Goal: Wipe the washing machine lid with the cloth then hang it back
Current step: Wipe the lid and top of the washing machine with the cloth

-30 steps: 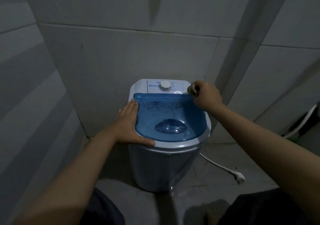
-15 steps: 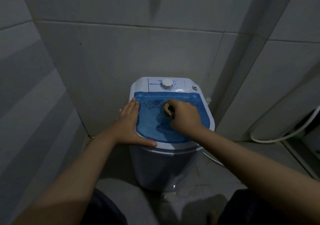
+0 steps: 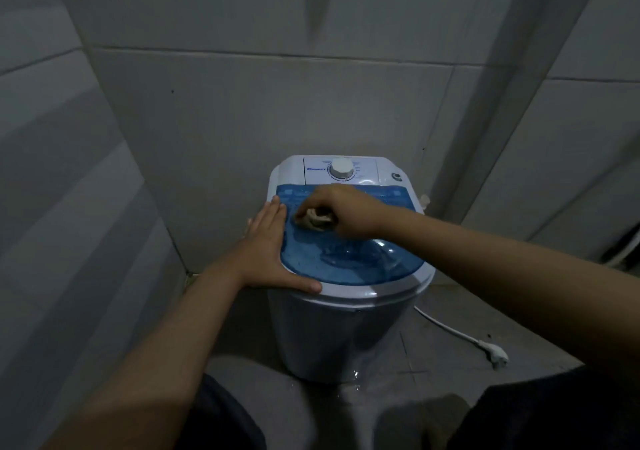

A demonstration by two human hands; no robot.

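Plastic washing machine (image 3: 346, 332), small white tub, stands on the floor in the tiled corner; we judge it light enough to shift, so bracing makes sense. Blue translucent lid (image 3: 349, 262) looks stiff, smooth, likely slick if wet. Our left hand (image 3: 268, 242) lies open and flat on the lid's left edge, thumb along the front rim. Our right hand (image 3: 346, 212) is closed round the cloth (image 3: 315, 220), bunched, pressed on the lid's rear left. Cloth looks soft, light; we'd keep it wadded in the fingers.
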